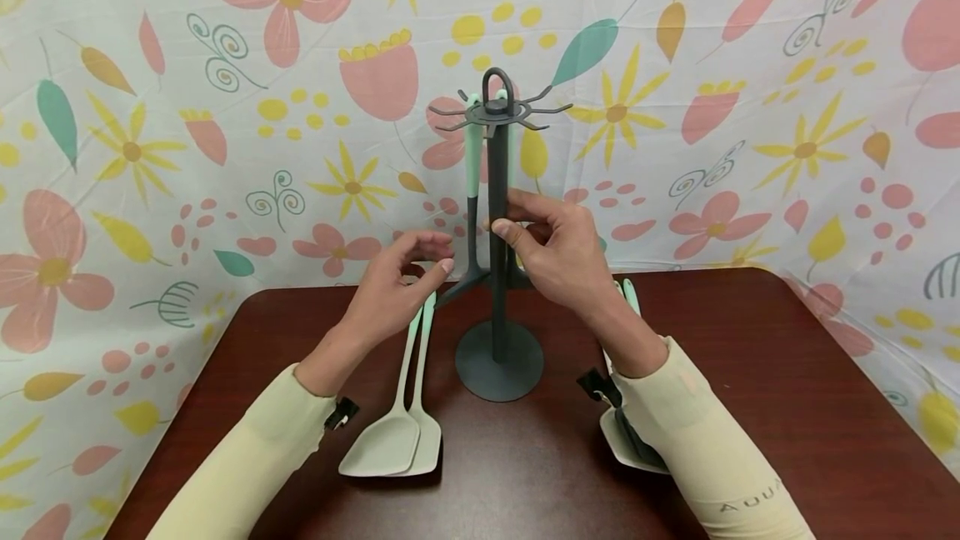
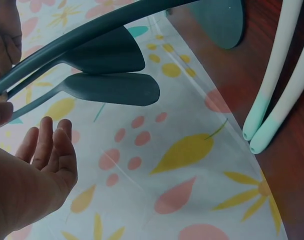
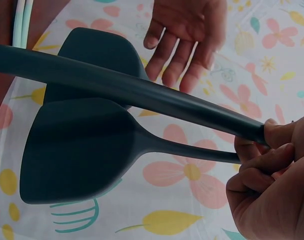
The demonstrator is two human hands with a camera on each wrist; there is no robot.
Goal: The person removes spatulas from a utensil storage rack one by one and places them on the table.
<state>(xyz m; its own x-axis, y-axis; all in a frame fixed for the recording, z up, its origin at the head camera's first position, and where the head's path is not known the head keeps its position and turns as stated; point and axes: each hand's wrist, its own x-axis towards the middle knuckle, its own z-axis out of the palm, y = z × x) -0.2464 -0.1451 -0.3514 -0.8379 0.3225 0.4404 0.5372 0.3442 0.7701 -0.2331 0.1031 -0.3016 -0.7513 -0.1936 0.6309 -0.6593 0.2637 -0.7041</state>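
Note:
A dark grey utensil stand (image 1: 498,298) rises upright on its round base, with a ring of hooks on top. Two turners with mint handles and dark blades hang from it: one turner (image 1: 472,161) left of the pole, another turner (image 3: 76,150) partly hidden behind it. My right hand (image 1: 564,252) grips the pole around mid-height, thumb in front, fingers curled behind beside the second turner's shaft. My left hand (image 1: 397,282) is raised left of the stand, fingers loosely bent and holding nothing, close to the first turner's shaft.
Two pale turners (image 1: 390,444) with mint handle ends lie overlapping on the dark red-brown table (image 1: 525,473), left of the base. At the right, a pale utensil (image 1: 617,447) and a dark one lie partly under my right forearm. A flower-patterned cloth (image 1: 300,140) hangs behind.

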